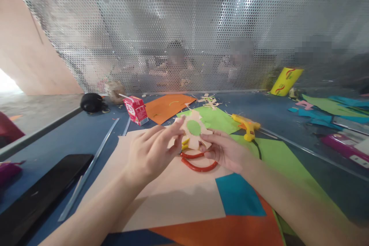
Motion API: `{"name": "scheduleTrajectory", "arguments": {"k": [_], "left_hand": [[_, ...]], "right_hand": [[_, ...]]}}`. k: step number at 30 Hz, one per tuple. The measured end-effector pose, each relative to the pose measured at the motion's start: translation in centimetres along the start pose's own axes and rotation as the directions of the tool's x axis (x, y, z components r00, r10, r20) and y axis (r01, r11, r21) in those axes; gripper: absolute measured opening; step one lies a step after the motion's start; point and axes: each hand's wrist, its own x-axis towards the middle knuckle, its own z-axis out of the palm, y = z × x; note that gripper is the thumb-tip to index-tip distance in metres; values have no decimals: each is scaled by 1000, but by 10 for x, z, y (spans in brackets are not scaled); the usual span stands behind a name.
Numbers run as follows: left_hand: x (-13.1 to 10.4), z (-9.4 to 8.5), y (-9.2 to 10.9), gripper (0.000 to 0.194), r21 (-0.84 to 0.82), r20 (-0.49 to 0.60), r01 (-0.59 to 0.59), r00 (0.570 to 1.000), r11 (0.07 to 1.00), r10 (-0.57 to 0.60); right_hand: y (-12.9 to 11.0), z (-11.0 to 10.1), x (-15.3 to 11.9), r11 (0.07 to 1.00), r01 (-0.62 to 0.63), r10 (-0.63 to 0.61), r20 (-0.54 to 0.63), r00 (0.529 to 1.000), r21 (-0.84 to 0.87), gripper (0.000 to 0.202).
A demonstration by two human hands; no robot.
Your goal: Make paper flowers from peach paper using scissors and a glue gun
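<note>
Mid-frame, both hands, left and right, pinch a pale flower cutout above the desk.

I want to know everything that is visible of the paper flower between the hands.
The flower looks like pale, cut paper or thin card, with pointed petals and a flat green oval in its middle. It is raised, facing the camera. The left hand is at one edge; the right hand pinches the other. Fingers hide some petals.
</note>
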Motion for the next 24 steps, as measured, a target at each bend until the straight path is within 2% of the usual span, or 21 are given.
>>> {"name": "scheduleTrajectory", "arguments": {"k": [3, 5, 7, 12, 14, 16, 18, 21, 24], "left_hand": [[3, 1, 7, 51, -186, 31, 257, 966, 948, -256], [4, 1, 9, 48, -305, 59, 334, 941, 892, -332], [5, 0, 10, 47, -386, 112, 378, 925, 842, -364], [5, -3, 8, 50, -475, 275, 435, 899, 765, -341], [6, -6, 8, 47, -544, 375, 535, 844, 646, -384], [9, -8, 7, 43, -614, 493, 648, 761, 450, -422], [11, -11, 5, 39, -670, 581, 703, 697, 239, -420], [11, -11, -3, 39, -678, 692, 735, 639, 1, -336], [8, -8, -10, 36, -606, 791, 782, 574, -148, -211]], "right_hand": [[0, -2, 1, 1000, 7, -7, -4, 1000, 4, 4], [0, -3, 1, 1000, 10, -10, -11, 1000, 11, 3], [-1, -4, 2, 999, 26, -25, -26, 999, 27, 4], [-4, -4, 2, 995, 81, -77, -84, 993, 50, 8], [-5, -5, 4, 993, 105, -98, -117, 988, 49, 10], [-7, -7, 7, 989, 137, -126, -164, 978, 55, 13], [-9, -11, 10, 982, 175, -156, -219, 963, 67, 19], [-17, -17, 14, 970, 233, -201, -295, 934, 76, 24], [-27, -23, 15, 952, 299, -259, -359, 897, 61, 27]]}}
